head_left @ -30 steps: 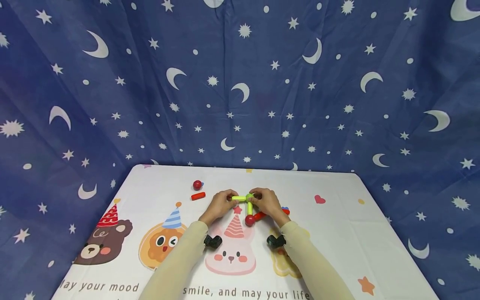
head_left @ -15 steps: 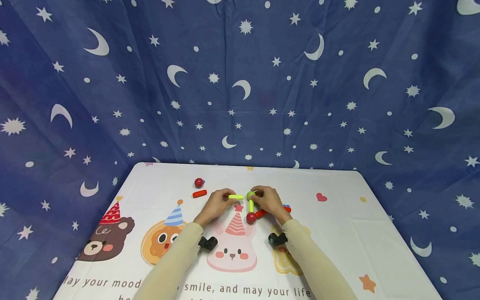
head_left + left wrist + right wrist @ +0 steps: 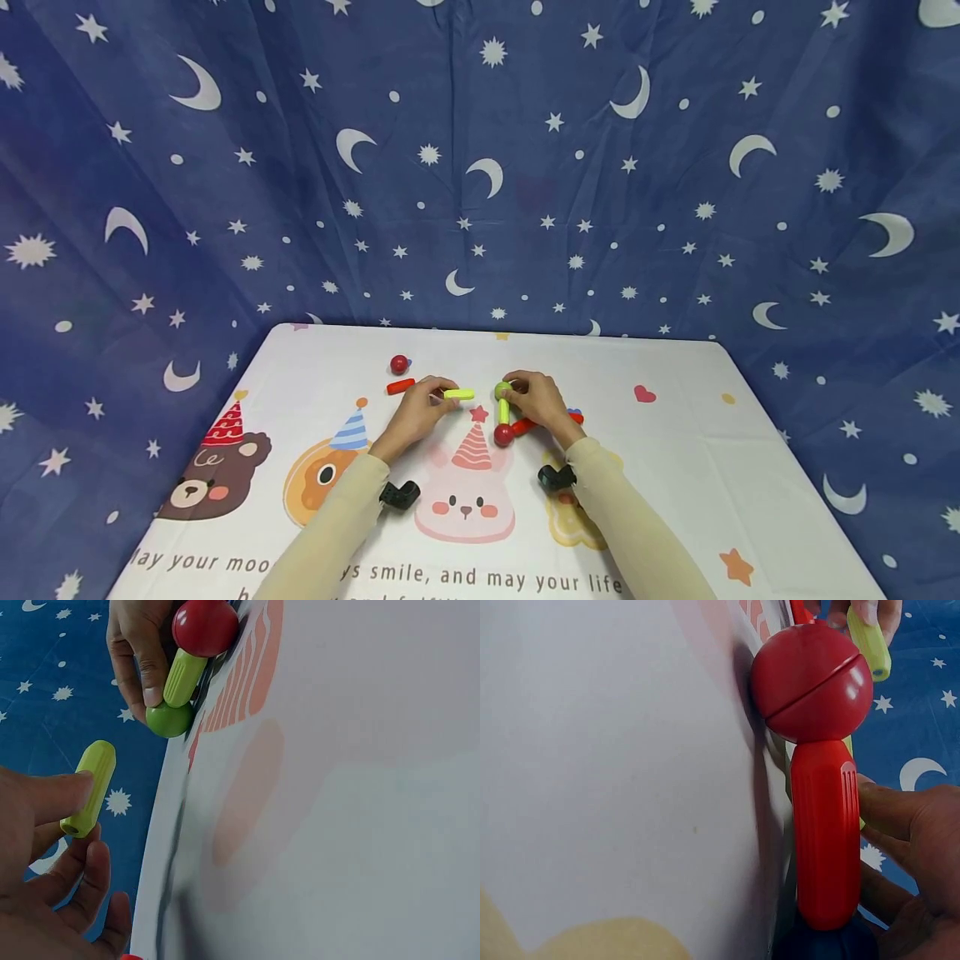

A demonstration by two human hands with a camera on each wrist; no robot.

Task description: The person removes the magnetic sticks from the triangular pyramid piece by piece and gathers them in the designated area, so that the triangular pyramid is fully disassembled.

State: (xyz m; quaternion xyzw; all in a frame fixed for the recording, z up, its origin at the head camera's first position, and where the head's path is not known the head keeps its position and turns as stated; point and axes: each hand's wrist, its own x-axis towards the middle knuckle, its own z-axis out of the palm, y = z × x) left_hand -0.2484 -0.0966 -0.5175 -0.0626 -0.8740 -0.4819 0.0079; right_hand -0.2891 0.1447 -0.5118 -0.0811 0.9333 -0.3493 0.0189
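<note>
My left hand (image 3: 415, 413) pinches a loose yellow-green stick (image 3: 458, 394) (image 3: 90, 787) just above the table, a short gap left of a green ball (image 3: 501, 390) (image 3: 169, 718). My right hand (image 3: 537, 403) grips that green ball. From the ball a second green stick (image 3: 503, 411) (image 3: 184, 677) runs toward me to a red ball (image 3: 503, 434) (image 3: 811, 682). A red stick (image 3: 522, 427) (image 3: 825, 832) leads right from the red ball to a blue ball (image 3: 573, 414), mostly hidden under my right hand.
A loose red ball (image 3: 398, 364) and a loose red stick (image 3: 400, 386) lie at the back left of the table (image 3: 675, 467), which wears a white cartoon-print cloth. A blue backdrop (image 3: 480, 167) with stars and moons hangs behind and around it.
My left hand has drawn the yellow-green stick leftward off the green ball, opening a gap. My right hand and the joined pieces have stayed in place.
</note>
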